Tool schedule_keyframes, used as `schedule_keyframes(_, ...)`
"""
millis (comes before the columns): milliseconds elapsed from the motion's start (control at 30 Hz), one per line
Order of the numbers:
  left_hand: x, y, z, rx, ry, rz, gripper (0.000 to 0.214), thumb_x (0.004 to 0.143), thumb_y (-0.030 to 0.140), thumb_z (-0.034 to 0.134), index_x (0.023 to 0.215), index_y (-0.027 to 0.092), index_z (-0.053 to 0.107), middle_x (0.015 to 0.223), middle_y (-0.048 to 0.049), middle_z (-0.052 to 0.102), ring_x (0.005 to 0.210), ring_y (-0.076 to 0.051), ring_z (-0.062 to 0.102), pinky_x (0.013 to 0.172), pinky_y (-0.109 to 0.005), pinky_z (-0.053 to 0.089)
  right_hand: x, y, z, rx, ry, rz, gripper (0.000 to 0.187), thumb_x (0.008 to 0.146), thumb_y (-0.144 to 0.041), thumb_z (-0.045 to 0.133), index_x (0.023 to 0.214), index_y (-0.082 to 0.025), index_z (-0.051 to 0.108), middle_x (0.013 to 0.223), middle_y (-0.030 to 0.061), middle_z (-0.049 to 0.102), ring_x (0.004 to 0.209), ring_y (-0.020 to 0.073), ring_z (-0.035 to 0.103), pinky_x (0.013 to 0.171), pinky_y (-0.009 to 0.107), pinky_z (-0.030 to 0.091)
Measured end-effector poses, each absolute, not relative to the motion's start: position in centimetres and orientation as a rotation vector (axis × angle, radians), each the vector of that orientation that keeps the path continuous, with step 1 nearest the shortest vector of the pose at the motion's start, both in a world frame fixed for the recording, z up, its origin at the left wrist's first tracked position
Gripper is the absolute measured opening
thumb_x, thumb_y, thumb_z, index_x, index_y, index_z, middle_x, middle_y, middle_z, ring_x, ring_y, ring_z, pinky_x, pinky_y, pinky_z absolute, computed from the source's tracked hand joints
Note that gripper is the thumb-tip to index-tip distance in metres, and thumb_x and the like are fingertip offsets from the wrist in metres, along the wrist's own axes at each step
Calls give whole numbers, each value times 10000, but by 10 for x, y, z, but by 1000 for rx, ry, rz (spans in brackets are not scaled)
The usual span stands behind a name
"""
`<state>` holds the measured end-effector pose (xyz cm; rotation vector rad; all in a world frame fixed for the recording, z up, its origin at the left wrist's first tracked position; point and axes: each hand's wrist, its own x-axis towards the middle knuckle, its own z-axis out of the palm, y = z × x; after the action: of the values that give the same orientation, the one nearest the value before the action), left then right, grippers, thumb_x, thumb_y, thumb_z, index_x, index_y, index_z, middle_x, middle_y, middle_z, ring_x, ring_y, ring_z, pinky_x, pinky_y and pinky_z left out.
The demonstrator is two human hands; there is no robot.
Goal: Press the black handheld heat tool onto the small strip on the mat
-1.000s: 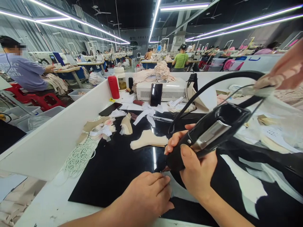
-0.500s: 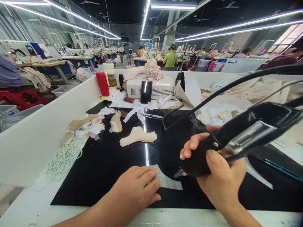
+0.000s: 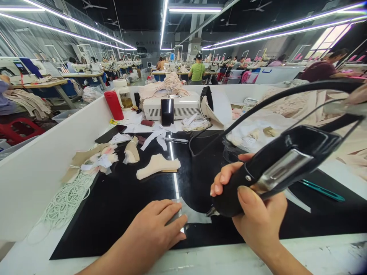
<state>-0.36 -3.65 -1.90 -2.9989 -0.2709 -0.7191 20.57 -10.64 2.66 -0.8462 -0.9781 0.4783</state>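
A curved, pale grey translucent piece [image 3: 196, 216] lies on the black mat [image 3: 123, 225]. My left hand [image 3: 156, 233] rests on its left end, fingers stretched out and pressing down, hiding that part. My right hand [image 3: 255, 210] is wrapped round a black corded hand tool [image 3: 275, 168] with a silvery metal lever along its body. The tool's small metal tip [image 3: 212, 212] points down at the right end of the grey piece; whether they touch I cannot tell.
Cream fabric pieces [image 3: 158, 166], a pen [image 3: 176, 140] and white paper strips [image 3: 156, 138] lie farther back. Tangled pale cord [image 3: 64, 200] is at left. Teal tweezers [image 3: 323, 190] lie at right. A white machine [image 3: 183, 107] and phone [image 3: 167, 112] stand behind; the tool's cable [image 3: 246, 118] arches overhead.
The tool's tip has come down and left, nearer the right end of the grey piece. My left hand stays pressed on the piece. The whole view has shifted slightly.
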Motion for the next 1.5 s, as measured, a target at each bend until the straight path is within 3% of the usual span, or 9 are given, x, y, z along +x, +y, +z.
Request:
schedule_keyframes(567, -3, -34, -16, -2990, -264, -724, 355, 1127, 350, 367, 1156, 185, 680, 1180, -57, 745, 1037, -207, 693, 840, -356, 587, 210, -106, 21, -846, -973, 439, 379, 918, -362, 780, 1222, -278, 571, 844, -17, 649, 647, 155, 642, 575, 308, 582)
schedule_keyframes(867, 9, -43, -19, -3034, -128, -629, 344, 1086, 396, 508, 1268, 133, 636, 1240, -51, 704, 1154, -215, 639, 1057, -370, 493, 208, -108, 21, -833, -955, 483, 422, 886, -361, 815, 1219, -288, 566, 873, -13, 655, 656, 156, 638, 548, 297, 565)
schedule_keyframes(1067, 30, -49, -29, -3089, -153, -524, 464, 1021, 477, 621, 1328, 129, 595, 1172, -54, 698, 1083, -215, 649, 1021, -373, 508, 209, -110, 18, -860, -943, 489, 417, 894, -371, 805, 1224, -300, 559, 891, -14, 651, 659, 151, 636, 563, 297, 563)
schedule_keyframes(1500, 33, -52, -28, -3126, -213, -553, 416, 1019, 421, 637, 1322, 139, 595, 1181, -73, 687, 1067, -238, 640, 995, -399, 525, 216, -106, 20, -884, -893, 462, 435, 894, -398, 802, 1237, -289, 557, 888, -22, 661, 648, 153, 642, 570, 310, 560)
